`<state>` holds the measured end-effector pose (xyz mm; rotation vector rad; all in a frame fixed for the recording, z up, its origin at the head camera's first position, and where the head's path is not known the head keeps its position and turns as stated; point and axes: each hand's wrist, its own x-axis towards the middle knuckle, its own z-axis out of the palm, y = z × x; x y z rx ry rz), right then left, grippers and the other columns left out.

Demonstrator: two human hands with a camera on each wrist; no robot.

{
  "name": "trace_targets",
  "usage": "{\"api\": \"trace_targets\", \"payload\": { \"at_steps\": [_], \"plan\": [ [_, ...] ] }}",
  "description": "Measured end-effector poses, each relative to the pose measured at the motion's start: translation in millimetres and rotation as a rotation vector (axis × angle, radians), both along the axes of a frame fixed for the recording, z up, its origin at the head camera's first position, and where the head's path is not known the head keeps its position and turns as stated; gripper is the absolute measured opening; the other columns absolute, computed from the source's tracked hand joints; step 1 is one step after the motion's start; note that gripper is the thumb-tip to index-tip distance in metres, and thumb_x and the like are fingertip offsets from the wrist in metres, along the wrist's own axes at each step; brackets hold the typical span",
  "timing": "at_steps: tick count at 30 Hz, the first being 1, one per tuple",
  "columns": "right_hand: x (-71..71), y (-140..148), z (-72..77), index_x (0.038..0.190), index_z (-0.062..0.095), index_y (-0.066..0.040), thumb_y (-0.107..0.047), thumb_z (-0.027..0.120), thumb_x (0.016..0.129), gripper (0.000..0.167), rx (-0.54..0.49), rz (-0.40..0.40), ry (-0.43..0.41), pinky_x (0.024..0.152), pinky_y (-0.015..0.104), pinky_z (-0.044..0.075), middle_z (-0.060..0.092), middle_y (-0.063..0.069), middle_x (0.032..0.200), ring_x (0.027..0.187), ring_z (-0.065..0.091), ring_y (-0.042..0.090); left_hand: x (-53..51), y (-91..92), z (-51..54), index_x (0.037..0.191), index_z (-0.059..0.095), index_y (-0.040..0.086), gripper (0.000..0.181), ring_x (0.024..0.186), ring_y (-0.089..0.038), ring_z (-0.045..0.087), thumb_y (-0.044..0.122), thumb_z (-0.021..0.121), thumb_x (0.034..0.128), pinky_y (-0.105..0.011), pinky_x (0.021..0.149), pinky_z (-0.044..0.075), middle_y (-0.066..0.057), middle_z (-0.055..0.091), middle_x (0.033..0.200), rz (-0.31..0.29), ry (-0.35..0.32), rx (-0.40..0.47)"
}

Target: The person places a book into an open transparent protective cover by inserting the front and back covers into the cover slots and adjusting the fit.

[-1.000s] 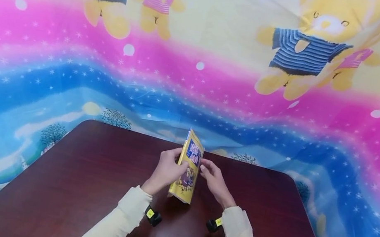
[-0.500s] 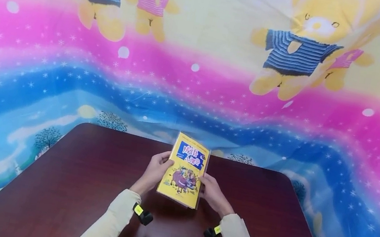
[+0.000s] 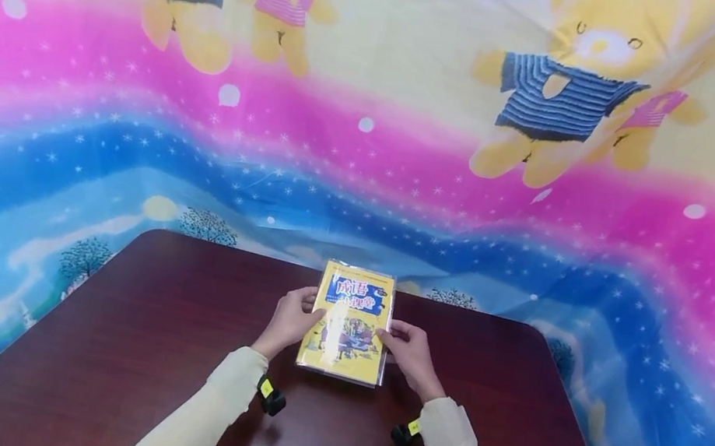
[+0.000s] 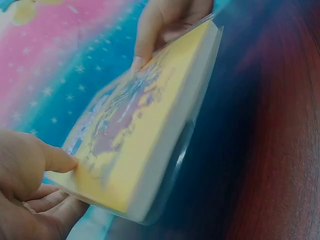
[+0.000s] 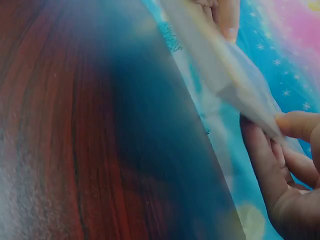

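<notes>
A yellow book [image 3: 343,363] in a clear plastic cover is held up between both hands, its front cover facing the head camera. Blue and white title lettering and a cartoon picture are printed on it, and light glares off the middle. My left hand [image 3: 291,320] grips the book's left edge, thumb on the front and fingers behind, as the left wrist view also shows with the left hand [image 4: 30,182]. On the opposite edge, my right hand [image 3: 412,356] pinches it the same way; in the right wrist view the right hand [image 5: 295,170] has fingers under the book [image 5: 235,95].
Below the book spreads a dark reddish-brown table [image 3: 166,349] with rounded far corners. Behind it hangs a colourful cloth [image 3: 364,185] printed with bears and snowflakes. A black strap device [image 3: 271,398] sits on the left wrist, another black device [image 3: 405,434] on the right.
The book has turned from nearly edge-on to face the head camera and straightened from its tilt. My right hand, loosely beside it a second ago, now grips its right edge.
</notes>
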<state>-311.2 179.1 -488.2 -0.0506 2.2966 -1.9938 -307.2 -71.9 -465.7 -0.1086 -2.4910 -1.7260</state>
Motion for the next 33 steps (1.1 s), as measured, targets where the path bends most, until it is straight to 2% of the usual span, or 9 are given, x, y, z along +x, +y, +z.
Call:
{"api": "trace_targets", "payload": {
  "at_steps": [3,5,11,16,19,24,29,33],
  "plan": [
    [-1.9,0,-2.6,0.125,0.067,0.004,-0.01,0.07,0.096,0.032,0.012,-0.031,-0.004,0.069,0.04,0.064,0.07,0.019,0.101,0.08,0.075,0.025,-1.7,0.6,-6.4,0.14,0.058,-0.003,0.048,0.099,-0.027,0.07,0.006,0.07,0.0937,-0.034,0.073,0.061,-0.019,0.071,0.117,-0.027,-0.024,-0.026],
    [-3.3,0,-5.4,0.123,0.068,0.006,-0.008,0.071,0.095,0.031,0.025,-0.05,-0.003,0.067,0.039,0.063,0.071,0.019,0.099,0.078,0.074,0.024,-2.7,1.7,-10.7,0.141,0.056,-0.005,0.051,0.096,-0.028,0.07,0.004,0.07,0.0928,-0.034,0.072,0.061,-0.021,0.071,0.12,-0.041,-0.043,-0.005],
    [-4.4,1,-13.9,0.121,0.069,0.006,-0.01,0.073,0.094,0.032,0.085,-0.064,-0.021,0.067,0.038,0.063,0.071,0.018,0.099,0.078,0.074,0.022,-3.4,3.4,-22.2,0.142,0.051,-0.012,0.057,0.102,-0.031,0.071,0.003,0.073,0.0907,-0.037,0.079,0.062,-0.028,0.067,0.128,-0.022,-0.073,0.011],
    [-4.1,0,-15.1,0.121,0.068,0.009,-0.011,0.072,0.095,0.033,0.174,-0.055,-0.035,0.068,0.038,0.063,0.072,0.019,0.101,0.079,0.075,0.023,-3.7,6.6,-29.1,0.131,0.062,-0.009,0.044,0.083,-0.02,0.07,0.002,0.073,0.0904,-0.032,0.071,0.061,-0.02,0.073,0.109,-0.029,-0.086,-0.044],
    [-5.0,0,-14.7,0.119,0.068,0.01,-0.011,0.071,0.095,0.032,0.221,-0.049,-0.035,0.068,0.037,0.063,0.072,0.02,0.102,0.079,0.075,0.024,-4.5,9.4,-30.4,0.123,0.066,-0.01,0.037,0.077,-0.018,0.07,0.001,0.074,0.089,-0.032,0.069,0.061,-0.018,0.072,0.098,-0.019,-0.088,-0.077],
    [-3.7,2,-16.1,0.119,0.068,0.011,-0.011,0.073,0.094,0.033,0.266,-0.056,-0.037,0.069,0.037,0.063,0.073,0.021,0.102,0.08,0.076,0.024,-2.6,14.7,-31.6,0.115,0.067,-0.01,0.03,0.075,-0.019,0.067,0.001,0.075,0.0879,-0.034,0.07,0.061,-0.018,0.07,0.096,-0.001,-0.101,-0.126],
    [-4.6,0,-17.3,0.115,0.07,0.009,-0.011,0.073,0.094,0.029,0.36,-0.025,-0.026,0.066,0.035,0.063,0.074,0.017,0.096,0.074,0.075,0.021,0.2,20.9,-30.9,0.109,0.068,-0.007,0.03,0.08,-0.02,0.059,0.005,0.08,0.0851,-0.035,0.075,0.056,-0.014,0.064,0.093,0.036,-0.103,-0.272],
    [-7.7,-4,-12.6,0.103,0.075,0.005,-0.011,0.074,0.093,0.019,0.471,-0.008,0.029,0.058,0.028,0.056,0.071,0.011,0.084,0.065,0.066,0.015,-0.3,24.4,-24.6,0.108,0.065,-0.009,0.036,0.085,-0.024,0.051,0.008,0.083,0.0816,-0.04,0.078,0.05,-0.012,0.057,0.091,0.056,-0.083,-0.388]
  ]
}}
